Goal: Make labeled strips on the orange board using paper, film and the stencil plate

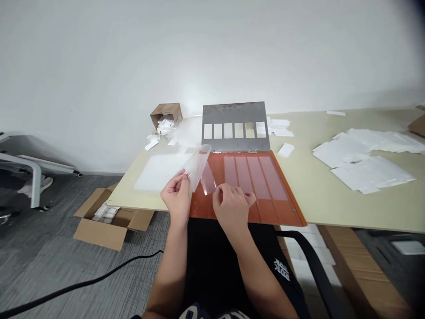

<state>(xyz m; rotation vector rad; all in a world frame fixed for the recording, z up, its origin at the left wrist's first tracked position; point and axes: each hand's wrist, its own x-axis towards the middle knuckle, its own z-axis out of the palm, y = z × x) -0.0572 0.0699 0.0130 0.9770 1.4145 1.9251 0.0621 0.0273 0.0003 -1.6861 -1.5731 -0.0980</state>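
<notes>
My left hand [176, 188] pinches the edge of a curled translucent plastic sheet [200, 164], which is raised over the left side of an orange-brown board [206, 206]. A clear film strip [208, 178] hangs between my hands, and the fingers of my right hand [231, 199] are closed at its lower right corner. Several pale translucent strips [264, 175] lie side by side in the board's slots. Hinged to the board's far edge, a grey metal plate [234, 113] with a row of rectangular windows stands tilted up. My right fingertips partly hide the strip's corner.
White sheets [159, 170] lie left of the board. A small cardboard box [168, 110] with white pieces stands at the back left. Spread stacks of white sleeves [368, 164] cover the right side. An open carton [104, 217] and a black cable [99, 278] are on the floor.
</notes>
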